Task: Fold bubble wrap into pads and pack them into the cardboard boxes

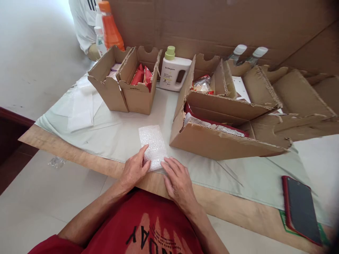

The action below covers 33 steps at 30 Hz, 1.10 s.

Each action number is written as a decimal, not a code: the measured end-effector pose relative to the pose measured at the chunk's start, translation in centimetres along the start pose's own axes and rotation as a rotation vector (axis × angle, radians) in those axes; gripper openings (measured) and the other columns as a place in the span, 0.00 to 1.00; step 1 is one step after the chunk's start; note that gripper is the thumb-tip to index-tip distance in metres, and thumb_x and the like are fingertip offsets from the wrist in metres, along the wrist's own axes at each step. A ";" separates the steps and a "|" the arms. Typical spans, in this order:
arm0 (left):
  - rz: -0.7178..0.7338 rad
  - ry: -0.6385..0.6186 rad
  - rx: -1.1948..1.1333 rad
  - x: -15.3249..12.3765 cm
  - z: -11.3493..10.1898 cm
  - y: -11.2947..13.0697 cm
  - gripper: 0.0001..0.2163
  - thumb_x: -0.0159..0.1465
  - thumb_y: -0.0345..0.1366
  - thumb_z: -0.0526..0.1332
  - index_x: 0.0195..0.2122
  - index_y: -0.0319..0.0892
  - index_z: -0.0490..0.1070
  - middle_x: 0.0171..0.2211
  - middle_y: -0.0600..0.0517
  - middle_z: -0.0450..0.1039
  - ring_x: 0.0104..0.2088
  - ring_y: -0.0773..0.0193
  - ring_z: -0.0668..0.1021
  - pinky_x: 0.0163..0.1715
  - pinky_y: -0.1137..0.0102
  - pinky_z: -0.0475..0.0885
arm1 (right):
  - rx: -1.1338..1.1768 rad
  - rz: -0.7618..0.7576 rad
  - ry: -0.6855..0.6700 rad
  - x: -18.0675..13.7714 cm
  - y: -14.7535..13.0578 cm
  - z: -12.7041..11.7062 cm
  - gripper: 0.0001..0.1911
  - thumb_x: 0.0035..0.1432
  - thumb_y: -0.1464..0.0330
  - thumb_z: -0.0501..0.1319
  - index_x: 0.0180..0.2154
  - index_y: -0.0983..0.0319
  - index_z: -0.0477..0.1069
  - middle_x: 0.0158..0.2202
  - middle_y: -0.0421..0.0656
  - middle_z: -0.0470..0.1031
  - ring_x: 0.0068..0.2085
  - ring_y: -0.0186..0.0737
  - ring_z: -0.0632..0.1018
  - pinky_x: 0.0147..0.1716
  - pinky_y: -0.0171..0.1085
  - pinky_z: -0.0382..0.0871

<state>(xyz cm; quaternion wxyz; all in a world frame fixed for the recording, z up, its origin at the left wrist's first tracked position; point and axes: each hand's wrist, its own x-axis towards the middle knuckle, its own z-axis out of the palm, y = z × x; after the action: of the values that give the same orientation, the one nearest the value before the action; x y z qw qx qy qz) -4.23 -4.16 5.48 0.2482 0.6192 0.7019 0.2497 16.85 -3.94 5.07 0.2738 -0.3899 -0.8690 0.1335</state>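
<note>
A clear bubble-wrap pouch [153,143] lies flat on the cloth near the table's front edge, between my two hands. My left hand [135,167] touches its lower left side, with the index finger stretched onto the pouch and the thumb apart at the bottom edge. At the lower right corner, the fingertips of my right hand [178,178] rest on the edge of the pouch, fingers stretched out. Neither hand lifts it. Whether anything is inside the pouch cannot be made out.
Cardboard bins [137,100] with red packets stand behind; a larger cardboard bin [225,143] is at right. Between them stands a white detergent bottle [169,72]. White sheets [81,109] lie left, a phone [302,208] right. A person's sleeve [83,26] shows behind an orange bottle [112,30].
</note>
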 end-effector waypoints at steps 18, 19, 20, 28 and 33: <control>0.212 0.122 -0.078 -2.0 -0.2 -1.4 0.17 0.66 0.31 0.59 0.56 0.40 0.72 0.37 0.49 0.79 0.33 0.61 0.79 0.37 0.66 0.76 | 0.074 0.024 0.131 2.1 -0.5 -1.2 0.11 0.68 0.74 0.57 0.48 0.59 0.74 0.44 0.46 0.80 0.47 0.45 0.78 0.46 0.45 0.70; 0.221 0.119 -0.064 -1.7 -0.2 -1.4 0.17 0.66 0.30 0.58 0.56 0.40 0.72 0.37 0.49 0.78 0.33 0.61 0.79 0.37 0.66 0.76 | 0.048 -0.012 0.114 1.8 -0.4 -0.9 0.12 0.67 0.75 0.57 0.48 0.59 0.74 0.46 0.47 0.80 0.49 0.46 0.78 0.47 0.45 0.70; 0.236 0.127 -0.044 -1.5 -0.2 -1.4 0.16 0.67 0.30 0.57 0.55 0.39 0.72 0.37 0.49 0.78 0.34 0.60 0.79 0.37 0.66 0.76 | 0.027 -0.045 0.079 1.6 -0.3 -0.6 0.12 0.67 0.75 0.58 0.49 0.59 0.74 0.48 0.47 0.80 0.51 0.48 0.77 0.48 0.46 0.69; 0.476 0.122 -0.003 -3.8 -1.5 -1.0 0.15 0.67 0.31 0.60 0.55 0.40 0.70 0.46 0.43 0.77 0.49 0.53 0.76 0.50 0.57 0.73 | 0.110 -0.050 -0.074 1.9 0.1 0.1 0.13 0.69 0.75 0.55 0.49 0.59 0.75 0.45 0.45 0.82 0.51 0.47 0.78 0.50 0.47 0.69; 0.365 0.164 -0.039 -3.5 -1.0 -1.3 0.16 0.69 0.30 0.58 0.57 0.40 0.68 0.40 0.46 0.78 0.41 0.57 0.77 0.44 0.61 0.73 | 0.108 0.036 0.042 1.6 -0.4 -0.6 0.12 0.70 0.70 0.56 0.52 0.59 0.73 0.48 0.47 0.80 0.50 0.47 0.78 0.48 0.47 0.71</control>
<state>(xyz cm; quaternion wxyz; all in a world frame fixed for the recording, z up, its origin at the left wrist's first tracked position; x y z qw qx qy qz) -5.49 -7.85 5.55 0.1529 0.7087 0.5910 0.3537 16.06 -3.00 6.33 0.3099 -0.3927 -0.8477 0.1768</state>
